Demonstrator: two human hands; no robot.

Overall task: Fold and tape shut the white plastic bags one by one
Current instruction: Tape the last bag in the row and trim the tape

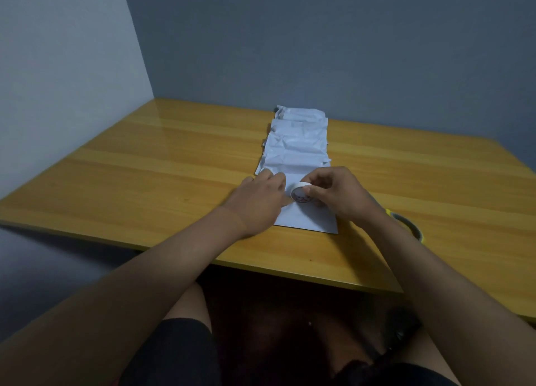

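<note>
Several white plastic bags (298, 142) lie in an overlapping row running away from me down the middle of the wooden table (145, 165). The nearest bag (307, 220) lies flat by the front edge, under both hands. My left hand (261, 200) rests on its left side with fingers stretched forward, pressing it down. My right hand (336, 194) grips a small white tape roll (300, 195) with red print, holding it just above that bag. The bag's middle is hidden by my hands.
A second, larger roll with a yellow rim (409, 226) lies on the table behind my right forearm, partly hidden. Walls close the table at the left and the back. My knees are under the front edge.
</note>
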